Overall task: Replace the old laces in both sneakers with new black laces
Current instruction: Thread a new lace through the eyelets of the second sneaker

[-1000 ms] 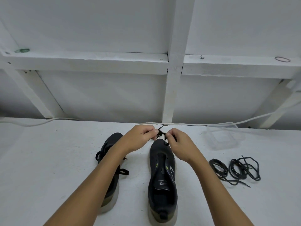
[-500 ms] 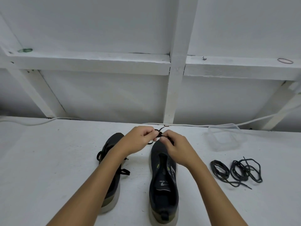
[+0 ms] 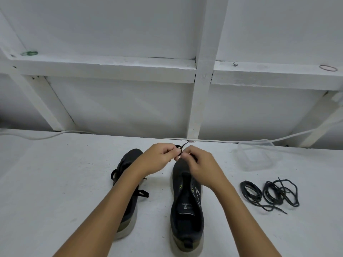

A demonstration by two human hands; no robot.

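Pinching a black lace (image 3: 180,147) at the toe of the right-hand sneaker (image 3: 186,206), our left hand (image 3: 157,158) and right hand (image 3: 200,164) both grip it. Spare laces (image 3: 269,193) lie at three o'clock. Next, we'd judge, comes threading eyelets; left-hand sneaker (image 3: 128,182) waits.

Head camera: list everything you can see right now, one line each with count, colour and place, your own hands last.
Sneakers: 2, dark with pale soles, side by side on the table; left sneaker still has a lace, right sneaker shows none in its eyelets.
Lace being handled: 1, black, above the right sneaker's toe.
Lace bundles: 2 coils, black, on the table to the right.
Plastic container: 1, clear, back right.
Cable: 1, white, along the table's far edge.
Rubber bands: 2, green one and reddish one, on the ledge.
Table: 1, white.
Hands: left hand and right hand, both pinching the lace.
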